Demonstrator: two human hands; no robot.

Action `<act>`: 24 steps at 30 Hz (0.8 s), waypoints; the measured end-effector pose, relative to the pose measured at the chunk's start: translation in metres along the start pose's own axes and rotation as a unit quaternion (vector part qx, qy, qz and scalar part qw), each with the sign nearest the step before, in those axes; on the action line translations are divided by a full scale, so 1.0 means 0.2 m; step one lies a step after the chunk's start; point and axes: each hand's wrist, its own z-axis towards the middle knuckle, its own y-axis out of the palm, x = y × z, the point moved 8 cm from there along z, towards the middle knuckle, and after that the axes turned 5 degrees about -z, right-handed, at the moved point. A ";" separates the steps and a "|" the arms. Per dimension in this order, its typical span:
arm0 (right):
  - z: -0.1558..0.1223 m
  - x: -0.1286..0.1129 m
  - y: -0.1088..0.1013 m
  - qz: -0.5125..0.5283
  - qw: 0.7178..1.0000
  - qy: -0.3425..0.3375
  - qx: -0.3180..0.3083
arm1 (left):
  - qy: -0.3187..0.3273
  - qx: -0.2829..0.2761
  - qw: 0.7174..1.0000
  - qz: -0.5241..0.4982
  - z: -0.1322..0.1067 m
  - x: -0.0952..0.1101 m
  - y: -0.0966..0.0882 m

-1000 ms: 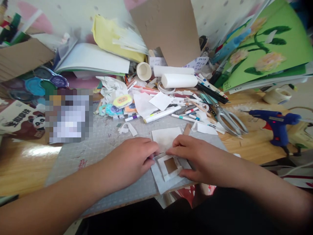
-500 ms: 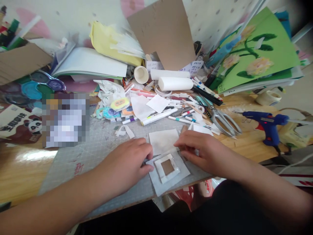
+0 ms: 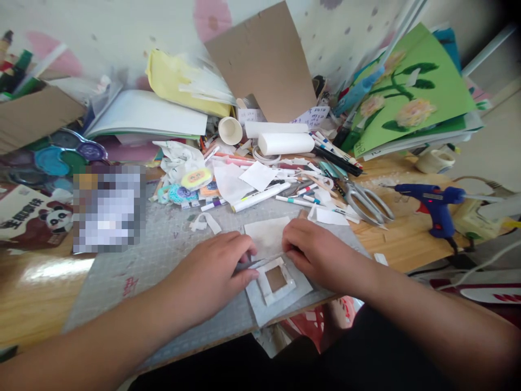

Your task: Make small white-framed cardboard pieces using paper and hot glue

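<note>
In front of me lies a sheet of white paper with a fold across it and its back part reaching away from me. A small square white frame with a brown centre rests on the near part. My left hand is at the left end of the fold, thumb and curled fingers closed about the paper's edge. At the fold's right end, my right hand has its fingers bent together and pressed on the paper. The right fingertips are partly hidden.
A grey cutting mat covers the desk's front. Behind it are markers, paper scraps, a white roll and a paper cup. Scissors and a blue glue gun lie on the right. A panda-printed box stands left.
My right hand has drawn in its fingers, closing them against the paper at the fold. The left hand stays at the left edge. The whole view has shifted slightly.
</note>
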 end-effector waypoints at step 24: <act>-0.05 0.04 -0.02 0.132 0.989 0.059 -0.008 | 0.008 0.003 1.000 -0.021 0.01 0.01 0.02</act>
